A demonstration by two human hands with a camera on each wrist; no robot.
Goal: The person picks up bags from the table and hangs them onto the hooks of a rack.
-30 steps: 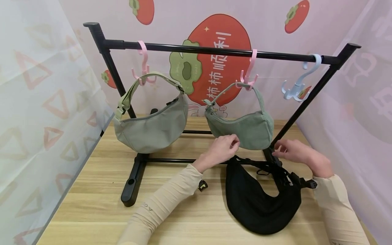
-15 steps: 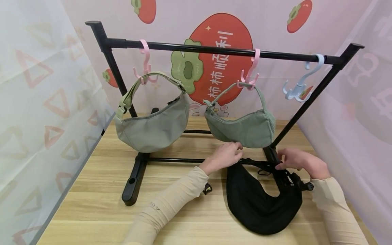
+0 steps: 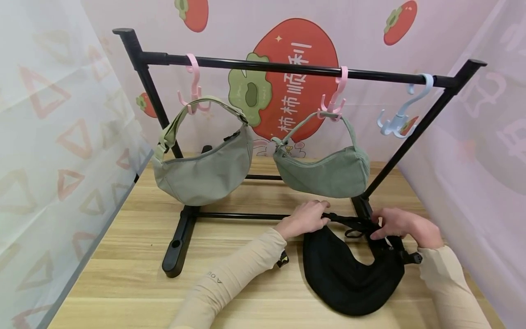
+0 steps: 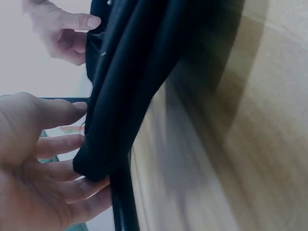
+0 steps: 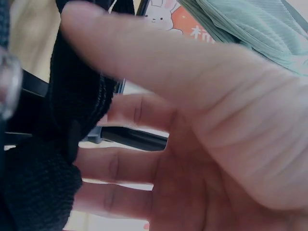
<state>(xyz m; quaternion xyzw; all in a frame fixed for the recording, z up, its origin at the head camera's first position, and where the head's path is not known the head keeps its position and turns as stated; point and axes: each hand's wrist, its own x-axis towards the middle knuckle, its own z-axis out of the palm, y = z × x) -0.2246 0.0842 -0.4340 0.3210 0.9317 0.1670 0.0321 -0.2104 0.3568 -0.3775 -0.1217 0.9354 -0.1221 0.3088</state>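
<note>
A black crescent-shaped bag [image 3: 349, 278] lies on the table at the front right, its strap [image 3: 349, 221] along its far side. At the bag's left end is my left hand [image 3: 306, 219]. In the left wrist view its fingers [image 4: 67, 187] reach behind the tip of the black bag [image 4: 125, 91], thumb by the near edge. My right hand [image 3: 400, 224] is over the strap's right part. In the right wrist view its thumb [image 5: 110, 43] crosses in front of the black strap [image 5: 77, 82], and its spread fingers reach behind.
A black rack [image 3: 263, 66] spans the table [image 3: 135, 283]. A grey-green bag [image 3: 205, 171] and a corduroy green bag [image 3: 328, 176] hang from pink hooks [image 3: 194, 87]. A blue hook [image 3: 400, 116] hangs at right without a bag. A small black buckle [image 3: 283, 259] lies near my left sleeve.
My left hand has come down from before the green bag to the black bag's left end. My right hand has lowered onto the strap. The hanging bags stay in place.
</note>
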